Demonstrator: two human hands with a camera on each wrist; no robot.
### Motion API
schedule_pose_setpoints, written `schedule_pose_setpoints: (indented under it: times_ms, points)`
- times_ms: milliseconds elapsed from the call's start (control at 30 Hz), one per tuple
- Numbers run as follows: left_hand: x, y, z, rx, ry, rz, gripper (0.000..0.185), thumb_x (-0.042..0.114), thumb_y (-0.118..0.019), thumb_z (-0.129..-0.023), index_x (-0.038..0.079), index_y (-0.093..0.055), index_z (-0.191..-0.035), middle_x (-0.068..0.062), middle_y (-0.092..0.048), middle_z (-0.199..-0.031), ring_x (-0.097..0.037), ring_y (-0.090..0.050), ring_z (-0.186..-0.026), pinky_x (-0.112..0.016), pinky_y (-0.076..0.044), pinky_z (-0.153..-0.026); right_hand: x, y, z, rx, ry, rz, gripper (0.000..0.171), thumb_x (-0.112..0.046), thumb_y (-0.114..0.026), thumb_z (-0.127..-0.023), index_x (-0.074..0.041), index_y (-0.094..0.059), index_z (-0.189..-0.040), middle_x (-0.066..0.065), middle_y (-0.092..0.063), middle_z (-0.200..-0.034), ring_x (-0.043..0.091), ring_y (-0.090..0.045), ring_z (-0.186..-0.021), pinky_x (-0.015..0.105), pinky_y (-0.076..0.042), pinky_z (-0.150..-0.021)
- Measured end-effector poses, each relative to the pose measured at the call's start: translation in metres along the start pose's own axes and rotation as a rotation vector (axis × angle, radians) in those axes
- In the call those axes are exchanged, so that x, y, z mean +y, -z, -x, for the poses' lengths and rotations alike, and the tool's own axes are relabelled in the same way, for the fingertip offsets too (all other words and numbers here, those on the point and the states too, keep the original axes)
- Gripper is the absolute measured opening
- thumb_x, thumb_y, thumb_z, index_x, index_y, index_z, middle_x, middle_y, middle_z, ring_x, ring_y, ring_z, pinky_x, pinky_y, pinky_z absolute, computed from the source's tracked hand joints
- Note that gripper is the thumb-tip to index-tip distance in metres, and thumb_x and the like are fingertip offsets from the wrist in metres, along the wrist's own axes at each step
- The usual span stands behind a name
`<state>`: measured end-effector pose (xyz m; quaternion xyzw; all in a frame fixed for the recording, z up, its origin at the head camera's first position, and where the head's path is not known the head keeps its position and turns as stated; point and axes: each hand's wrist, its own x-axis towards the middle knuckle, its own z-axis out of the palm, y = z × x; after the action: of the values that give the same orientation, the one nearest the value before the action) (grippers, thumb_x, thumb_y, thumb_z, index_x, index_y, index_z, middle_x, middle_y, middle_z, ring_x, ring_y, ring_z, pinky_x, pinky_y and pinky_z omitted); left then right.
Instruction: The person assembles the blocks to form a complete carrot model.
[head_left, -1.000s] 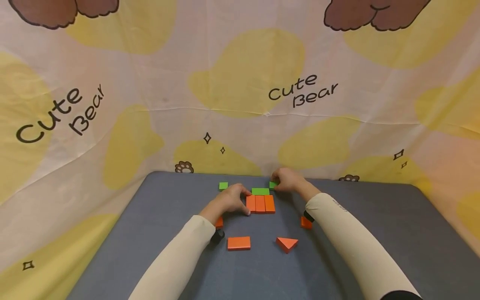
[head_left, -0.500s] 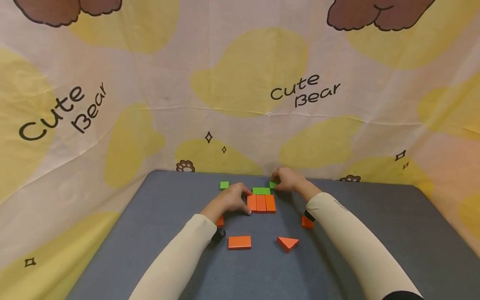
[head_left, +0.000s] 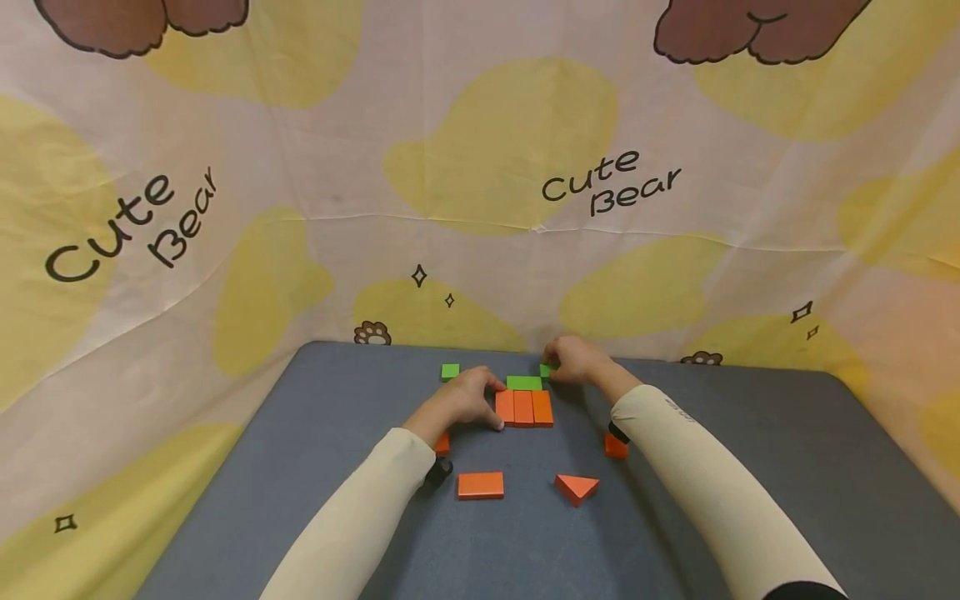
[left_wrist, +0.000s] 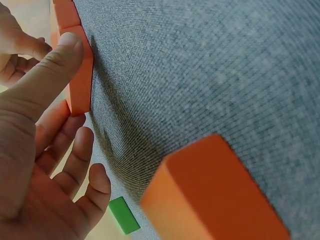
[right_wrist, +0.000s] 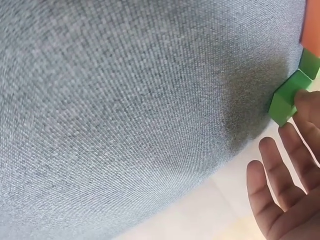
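Orange three-block row (head_left: 523, 409) looks assembled far on the table (head_left: 525, 550), green bar (head_left: 524, 383) along its far side. Our left grip (head_left: 468, 395) pinches the row's left block (head_left: 506, 408), right grip (head_left: 576, 362) a small green block (right_wrist: 285, 95) at the bar's right end. Not joined yet, we count: green square (head_left: 450, 372), orange rectangle (head_left: 481, 486), orange triangle (head_left: 577, 489), orange pieces (head_left: 617, 447) by both wrists.

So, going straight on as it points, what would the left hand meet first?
The left hand would meet the leftmost orange block, which its thumb touches; then, likely, the middle orange block.

Arms (head_left: 348, 517) (head_left: 701, 467) reach forward; both hands (head_left: 468, 397) (head_left: 579, 360) pinch
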<state>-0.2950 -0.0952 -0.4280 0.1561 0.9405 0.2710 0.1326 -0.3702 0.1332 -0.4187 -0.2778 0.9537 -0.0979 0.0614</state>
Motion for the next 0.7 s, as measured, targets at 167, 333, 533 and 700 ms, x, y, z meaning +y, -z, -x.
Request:
schedule_pose_setpoints:
  times_ms: [167, 333, 533, 700]
  points:
    - [0.0, 0.0, 0.0, 0.002, 0.003, 0.0, 0.06, 0.026, -0.088, -0.068, 0.016, -0.067, -0.123, -0.004, -0.057, -0.124, -0.024, -0.054, -0.115, -0.042, -0.045, -0.102, -0.001, 0.0, -0.002, -0.004, -0.005, 0.015, 0.02, -0.017, -0.072, -0.08, -0.01, -0.073, -0.099, 0.003, -0.067, -0.091, 0.019, -0.058, -0.081, 0.037, -0.052, -0.079]
    - [0.001, 0.0, 0.001, 0.001, 0.009, -0.001, 0.06, 0.026, -0.088, -0.068, 0.017, -0.067, -0.123, -0.004, -0.056, -0.125, -0.024, -0.053, -0.117, -0.042, -0.044, -0.102, -0.002, 0.002, -0.001, -0.008, 0.004, 0.004, 0.02, -0.017, -0.073, -0.08, -0.01, -0.073, -0.099, 0.004, -0.068, -0.091, 0.019, -0.058, -0.082, 0.037, -0.052, -0.079]
    - [0.0, 0.0, -0.001, -0.006, 0.005, 0.005, 0.059, 0.025, -0.088, -0.069, 0.016, -0.067, -0.123, -0.005, -0.057, -0.126, -0.024, -0.053, -0.117, -0.042, -0.043, -0.103, -0.003, 0.007, 0.008, -0.018, 0.012, -0.007, 0.022, -0.018, -0.074, -0.081, -0.01, -0.071, -0.101, 0.005, -0.067, -0.092, 0.018, -0.058, -0.083, 0.036, -0.052, -0.078]
    - [-0.003, -0.002, -0.002, 0.0, 0.005, 0.01, 0.06, 0.025, -0.088, -0.068, 0.016, -0.066, -0.124, -0.005, -0.056, -0.126, -0.024, -0.052, -0.118, -0.043, -0.043, -0.104, -0.007, 0.009, 0.023, -0.048, 0.04, -0.027, 0.028, -0.025, -0.076, -0.08, -0.011, -0.07, -0.103, 0.005, -0.068, -0.095, 0.018, -0.061, -0.085, 0.037, -0.052, -0.077]
